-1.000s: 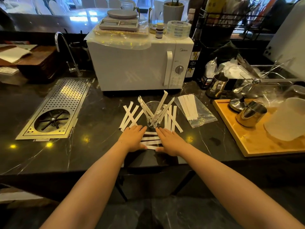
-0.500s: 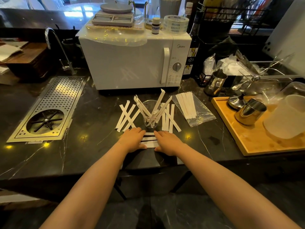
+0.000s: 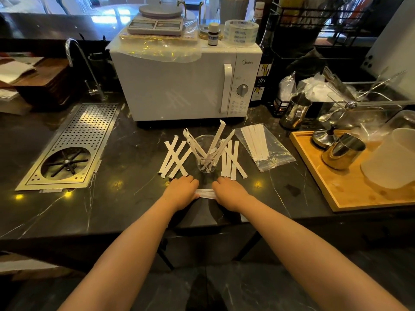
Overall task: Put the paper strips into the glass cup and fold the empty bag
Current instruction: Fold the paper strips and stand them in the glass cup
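Note:
A clear glass cup point(image 3: 206, 153) stands on the dark counter with several white paper strips leaning out of it. More strips lie flat to its left point(image 3: 174, 157) and right point(image 3: 231, 158). A clear plastic bag point(image 3: 267, 151) to the right still holds several strips. In front of the cup, my left hand point(image 3: 182, 191) and my right hand point(image 3: 231, 191) press palm-down on both ends of a small bunch of strips point(image 3: 206, 194), gathered between them on the counter.
A white microwave point(image 3: 184, 86) stands behind the cup. A perforated metal drain tray point(image 3: 74, 142) is set into the counter at left. At right, a wooden tray point(image 3: 350, 189) carries steel jugs and a white container. The counter edge runs just under my wrists.
My hands have slid closer together, pushing the spread strips in front of the cup into one tight bunch. The view has shifted slightly downward.

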Demonstrator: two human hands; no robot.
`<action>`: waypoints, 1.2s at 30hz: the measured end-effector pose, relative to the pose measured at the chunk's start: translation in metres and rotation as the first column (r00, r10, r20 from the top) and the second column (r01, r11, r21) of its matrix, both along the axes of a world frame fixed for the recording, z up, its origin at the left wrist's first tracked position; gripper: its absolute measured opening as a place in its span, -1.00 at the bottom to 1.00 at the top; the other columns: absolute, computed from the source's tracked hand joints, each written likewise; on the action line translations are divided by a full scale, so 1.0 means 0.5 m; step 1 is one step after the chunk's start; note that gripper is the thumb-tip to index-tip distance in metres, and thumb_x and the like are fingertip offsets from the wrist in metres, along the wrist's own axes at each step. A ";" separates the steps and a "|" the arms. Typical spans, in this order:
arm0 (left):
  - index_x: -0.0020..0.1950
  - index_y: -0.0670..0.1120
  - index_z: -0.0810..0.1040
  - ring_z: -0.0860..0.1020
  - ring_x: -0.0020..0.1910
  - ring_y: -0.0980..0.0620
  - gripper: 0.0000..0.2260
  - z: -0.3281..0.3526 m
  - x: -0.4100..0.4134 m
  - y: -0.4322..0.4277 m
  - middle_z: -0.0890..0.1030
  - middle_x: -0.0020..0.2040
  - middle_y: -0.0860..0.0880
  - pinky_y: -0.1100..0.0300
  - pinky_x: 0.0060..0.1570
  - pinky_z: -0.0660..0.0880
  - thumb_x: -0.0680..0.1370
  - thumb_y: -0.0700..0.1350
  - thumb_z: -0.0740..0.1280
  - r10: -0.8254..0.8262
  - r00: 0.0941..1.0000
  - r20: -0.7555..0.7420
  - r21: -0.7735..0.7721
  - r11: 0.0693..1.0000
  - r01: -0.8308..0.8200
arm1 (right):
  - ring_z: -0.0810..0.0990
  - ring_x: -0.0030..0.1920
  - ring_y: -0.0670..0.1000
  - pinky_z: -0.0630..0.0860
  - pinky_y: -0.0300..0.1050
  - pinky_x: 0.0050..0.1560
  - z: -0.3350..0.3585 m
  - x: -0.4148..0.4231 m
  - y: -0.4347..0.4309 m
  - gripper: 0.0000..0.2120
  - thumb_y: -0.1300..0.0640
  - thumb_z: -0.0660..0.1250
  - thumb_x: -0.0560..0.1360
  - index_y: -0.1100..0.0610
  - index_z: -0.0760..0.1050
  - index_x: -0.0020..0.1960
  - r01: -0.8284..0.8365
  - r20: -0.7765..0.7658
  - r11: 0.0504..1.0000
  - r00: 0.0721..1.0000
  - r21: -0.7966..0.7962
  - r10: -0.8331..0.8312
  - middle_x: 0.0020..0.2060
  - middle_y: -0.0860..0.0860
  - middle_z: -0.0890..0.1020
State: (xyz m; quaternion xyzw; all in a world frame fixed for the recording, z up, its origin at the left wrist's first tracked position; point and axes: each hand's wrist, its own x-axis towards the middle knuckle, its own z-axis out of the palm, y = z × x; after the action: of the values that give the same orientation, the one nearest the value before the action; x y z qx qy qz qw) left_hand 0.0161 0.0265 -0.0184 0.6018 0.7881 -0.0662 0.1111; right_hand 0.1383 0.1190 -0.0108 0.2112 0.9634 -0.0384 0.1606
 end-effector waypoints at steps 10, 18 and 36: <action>0.19 -0.18 0.39 0.46 0.19 -0.15 -0.75 -0.009 0.022 -0.012 0.50 0.21 -0.18 0.02 0.12 0.40 0.60 -0.10 0.09 -0.047 0.990 -0.134 -0.044 0.998 0.042 | 0.47 0.20 0.24 0.43 0.08 0.13 0.009 0.003 -0.013 -0.74 0.25 0.08 0.57 0.30 0.36 0.22 -0.042 0.057 0.998 0.998 0.035 0.040 0.20 0.25 0.52; 0.21 -0.17 0.36 0.43 0.22 -0.17 -0.75 -0.014 0.037 -0.023 0.48 0.24 -0.20 -0.01 0.17 0.35 0.60 -0.11 0.04 -0.028 0.994 -0.109 -0.058 0.998 0.021 | 0.47 0.23 0.23 0.45 0.07 0.15 0.025 0.015 -0.014 -0.69 0.25 0.13 0.56 0.27 0.34 0.30 -0.039 0.113 0.999 0.993 -0.011 0.040 0.24 0.23 0.46; -0.06 -0.15 0.53 0.55 -0.16 -0.14 -0.69 0.017 0.120 0.008 0.62 -0.11 -0.17 0.06 -0.21 0.37 0.58 0.03 0.12 0.333 0.753 0.568 0.179 0.843 -0.508 | 0.57 0.06 0.16 0.49 -0.02 -0.01 0.166 0.028 0.019 -0.67 0.03 0.26 0.52 0.22 0.44 0.17 -0.156 -0.043 0.986 0.986 0.049 0.158 0.08 0.19 0.59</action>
State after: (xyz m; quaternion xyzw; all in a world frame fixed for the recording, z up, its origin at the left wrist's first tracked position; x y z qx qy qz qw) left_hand 0.0759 0.0304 -0.0101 0.4110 0.8446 0.2542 0.2304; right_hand 0.1521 0.1284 0.0725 0.1371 0.9812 -0.0085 0.1354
